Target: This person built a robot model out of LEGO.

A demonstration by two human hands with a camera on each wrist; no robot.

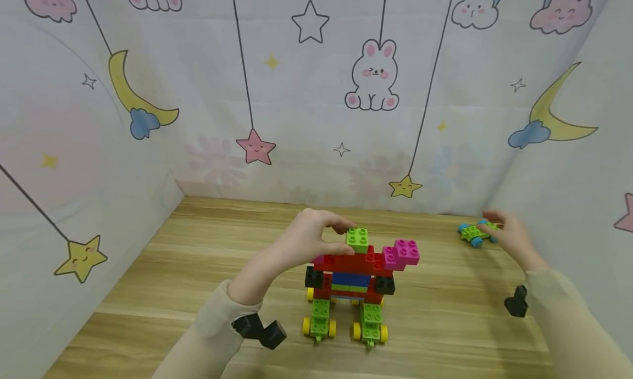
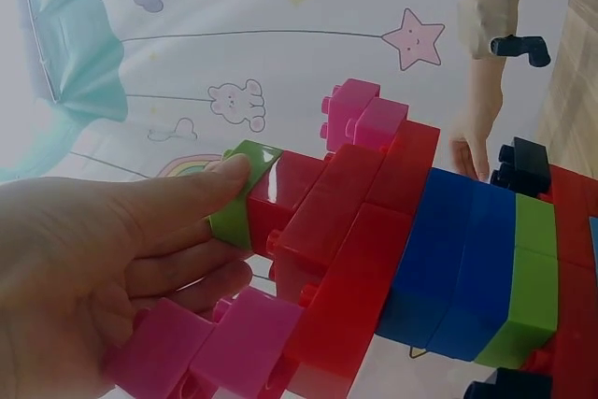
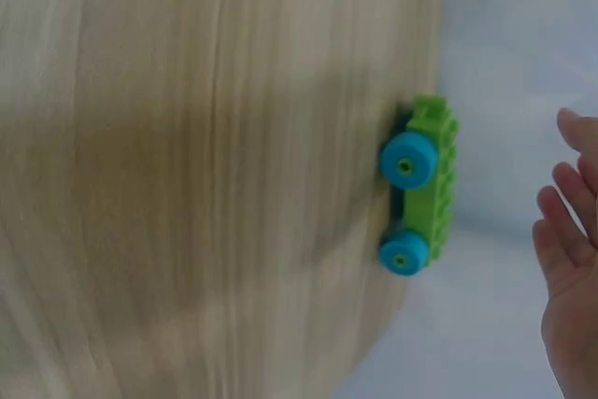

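Note:
My left hand [image 1: 306, 240] pinches a lime green brick [image 1: 357, 239] at the top of a standing brick figure, thumb on one side and fingers on the other. The figure has red bricks [image 1: 346, 265] across its upper part, a blue layer [image 2: 448, 259], pink bricks [image 1: 407, 250] at both sides and black bricks [image 1: 384, 284] lower down. It stands on green bases with yellow wheels [image 1: 384, 333]. At the back right, my right hand [image 1: 511, 239] hovers by a green car base [image 3: 428, 198] with blue wheels. In the right wrist view, a gap separates its extended fingers from the car base.
The wood-grain tabletop [image 1: 222, 258] meets a pale printed cloth backdrop [image 1: 306, 104] behind and at both sides. The car base sits close to the right cloth wall. Black wrist-camera mounts [image 1: 517, 301] stick out from both sleeves.

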